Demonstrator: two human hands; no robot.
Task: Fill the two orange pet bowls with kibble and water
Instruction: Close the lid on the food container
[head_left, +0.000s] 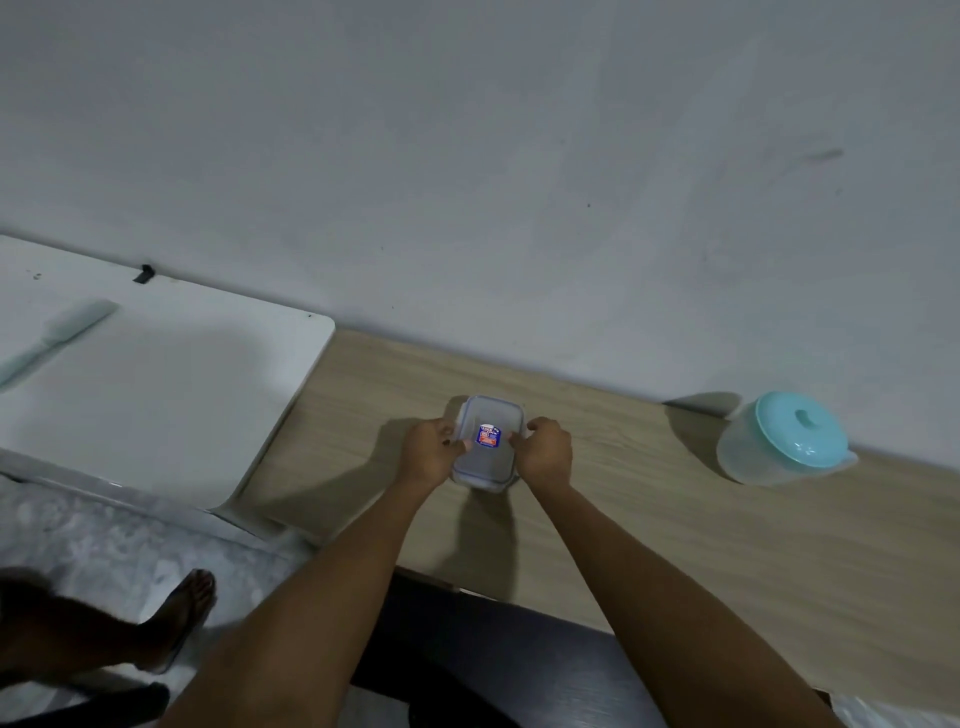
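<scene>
Hands (434, 449) (545, 451) grip container (488, 462) | near table's (675, 545) back edge | jug (784, 441) well right

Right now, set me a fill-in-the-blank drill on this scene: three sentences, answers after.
1. The left hand and right hand grip a container on a table that looks made of ___.
2. The jug stands to the container's ___.
3. The white table lies to the container's ___.

Missing words: wood; right; left.
</scene>
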